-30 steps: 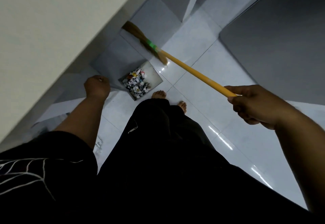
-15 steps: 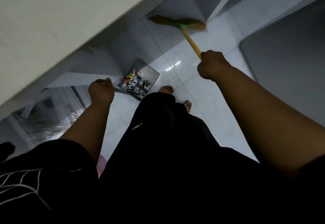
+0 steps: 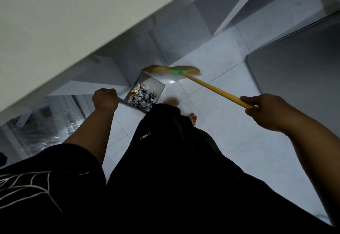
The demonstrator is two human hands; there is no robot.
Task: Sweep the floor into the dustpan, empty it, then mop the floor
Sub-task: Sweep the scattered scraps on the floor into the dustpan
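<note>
My left hand (image 3: 105,99) grips the thin handle of a grey metal dustpan (image 3: 154,84), which sits low over the white tiled floor (image 3: 230,132) just ahead of my feet. A heap of coloured paper scraps (image 3: 141,98) lies in the pan's near half. My right hand (image 3: 265,111) grips the yellow pole of a broom (image 3: 211,87). Its straw head (image 3: 173,69) with a green collar sits at the pan's far open edge.
A pale wall (image 3: 64,31) runs diagonally along the left, with a grey skirting below it. A dark panel (image 3: 303,64) stands at the right. Crinkled clear plastic (image 3: 42,132) lies at the lower left. My bare feet (image 3: 192,118) stand just behind the dustpan.
My right hand has drawn back to the right and down, and the broom head has swung from farther away to the dustpan's far edge. My left hand and the dustpan have barely moved.
</note>
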